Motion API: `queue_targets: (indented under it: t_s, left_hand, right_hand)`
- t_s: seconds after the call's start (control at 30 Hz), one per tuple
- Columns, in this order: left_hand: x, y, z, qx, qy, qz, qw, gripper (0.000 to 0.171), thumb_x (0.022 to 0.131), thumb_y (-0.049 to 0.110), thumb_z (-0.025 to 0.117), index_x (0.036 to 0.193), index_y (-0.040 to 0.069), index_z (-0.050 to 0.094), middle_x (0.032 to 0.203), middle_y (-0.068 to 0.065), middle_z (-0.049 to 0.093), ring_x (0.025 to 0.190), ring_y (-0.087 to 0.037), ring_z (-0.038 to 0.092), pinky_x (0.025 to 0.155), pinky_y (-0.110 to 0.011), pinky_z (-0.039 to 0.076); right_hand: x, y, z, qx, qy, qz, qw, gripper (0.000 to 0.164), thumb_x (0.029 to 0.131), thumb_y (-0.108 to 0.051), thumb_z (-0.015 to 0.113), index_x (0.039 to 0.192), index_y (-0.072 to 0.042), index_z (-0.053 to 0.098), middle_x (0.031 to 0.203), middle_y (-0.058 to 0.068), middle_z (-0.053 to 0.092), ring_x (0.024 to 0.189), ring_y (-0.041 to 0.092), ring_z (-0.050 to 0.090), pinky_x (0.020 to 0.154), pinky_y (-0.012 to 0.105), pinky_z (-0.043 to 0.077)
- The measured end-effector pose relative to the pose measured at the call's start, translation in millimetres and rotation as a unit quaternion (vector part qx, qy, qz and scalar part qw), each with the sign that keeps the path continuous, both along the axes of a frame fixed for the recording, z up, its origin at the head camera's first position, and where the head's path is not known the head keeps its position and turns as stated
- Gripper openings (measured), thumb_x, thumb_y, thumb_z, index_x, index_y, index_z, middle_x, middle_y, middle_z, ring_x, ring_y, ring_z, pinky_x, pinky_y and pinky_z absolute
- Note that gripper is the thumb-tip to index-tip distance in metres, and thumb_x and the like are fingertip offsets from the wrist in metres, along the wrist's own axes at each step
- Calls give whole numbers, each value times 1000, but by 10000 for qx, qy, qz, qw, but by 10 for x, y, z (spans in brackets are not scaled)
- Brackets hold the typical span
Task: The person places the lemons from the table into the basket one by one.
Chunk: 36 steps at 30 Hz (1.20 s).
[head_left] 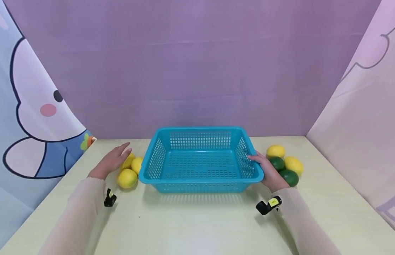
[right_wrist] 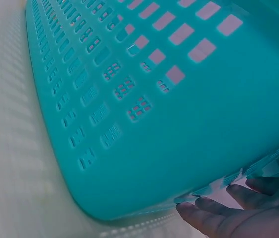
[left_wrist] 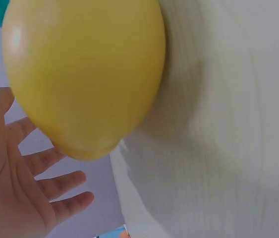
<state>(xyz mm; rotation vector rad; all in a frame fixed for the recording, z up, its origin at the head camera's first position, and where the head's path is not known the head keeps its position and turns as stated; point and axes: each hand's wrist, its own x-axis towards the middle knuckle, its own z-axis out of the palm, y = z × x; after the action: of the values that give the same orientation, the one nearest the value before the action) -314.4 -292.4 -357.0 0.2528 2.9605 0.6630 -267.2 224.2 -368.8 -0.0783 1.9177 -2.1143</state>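
Note:
A blue plastic basket (head_left: 200, 180) with slotted sides stands in the middle of the head view, with bare floor inside and a shadow under its front. My right hand (head_left: 267, 171) grips its right rim, thumb over the edge; in the right wrist view its fingers (right_wrist: 203, 218) lie along the outer wall. My left hand (head_left: 111, 161) is spread over a group of lemons left of the basket. The front lemon (head_left: 127, 178) has a greenish end. In the left wrist view, a lemon (left_wrist: 84, 74) fills the foreground and partly covers the fingers.
Right of the basket, beyond my right hand, lie yellow lemons (head_left: 293, 165) and dark green fruits (head_left: 289, 177) in a cluster. The pale table (head_left: 191, 226) ends at a purple backdrop (head_left: 197, 71). Printed cloths (head_left: 41, 124) flank both sides. A black camera strap sits on each wrist.

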Motion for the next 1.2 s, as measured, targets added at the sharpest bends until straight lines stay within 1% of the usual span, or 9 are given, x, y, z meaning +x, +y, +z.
queue_targets:
  t_s: [0.13,0.3,0.43,0.53,0.67,0.77,0.97,1.07,1.2]
  left_hand:
    - [-26,-47,-20,-6,-101,-70,9999,74,99,54,21,149,0,15,148,-33,17,133,-53,16,106,-66,15]
    - [-59,-66,-53,156,-212,-242,9994,71,100,50,30,148,0,17,148,-34,19,132,-54,17,105,-68,15]
    - [-85,-63,-81,342,-337,-195,9987,70,99,49,34,148,1,20,147,-33,20,132,-54,19,104,-69,16]
    - [-109,-71,-122,416,-511,-178,9977,69,99,48,35,148,1,20,148,-32,19,132,-53,17,104,-69,16]
    - [-125,-83,-155,384,-670,-230,9968,67,100,44,35,148,0,19,148,-33,18,132,-54,16,104,-69,16]
    - [-131,-78,-142,401,-766,-212,9960,66,100,43,35,147,-1,20,148,-33,19,132,-54,17,103,-69,17]
    - [-169,-73,-126,560,-1094,-138,9923,67,100,44,33,147,-1,19,149,-33,15,132,-53,18,103,-70,18]
    - [-191,-83,-136,680,-1203,-130,9903,68,100,45,34,147,-1,17,148,-33,16,129,-52,24,101,-67,27]
    - [-192,-104,-139,840,-1310,-139,9877,70,100,45,36,147,-3,17,146,-33,20,122,-48,35,95,-59,40]
  right_hand:
    - [-7,3,-9,-15,-2,16,10000,64,100,-19,35,152,-16,-2,155,21,8,139,43,17,108,59,24]
    - [-14,15,-15,-41,-25,-9,10000,65,100,-20,36,153,-18,-2,156,20,7,139,42,16,108,59,23]
    - [-20,28,-19,-61,-1,-9,10000,65,100,-21,36,152,-18,-2,156,20,7,139,42,16,108,59,23]
    - [-14,36,-27,-66,-17,0,10000,65,100,-21,35,152,-18,-2,156,20,7,139,43,16,108,59,23]
    - [-4,38,-38,-61,-28,-26,10000,64,100,-20,35,153,-18,-1,156,19,8,139,42,16,108,59,23]
    - [-3,35,-38,-39,32,12,10000,64,100,-19,34,152,-17,-2,156,20,8,139,42,16,108,59,23]
    - [-7,31,-14,11,132,66,9999,63,100,-18,33,152,-16,-3,155,21,7,139,43,16,108,59,23]
    - [-10,30,-12,41,144,64,9999,64,100,-18,34,152,-16,-3,155,22,8,139,43,17,108,59,23]
    - [-15,28,-28,2,166,110,9998,64,100,-19,35,153,-15,-1,155,21,10,138,43,18,108,58,25]
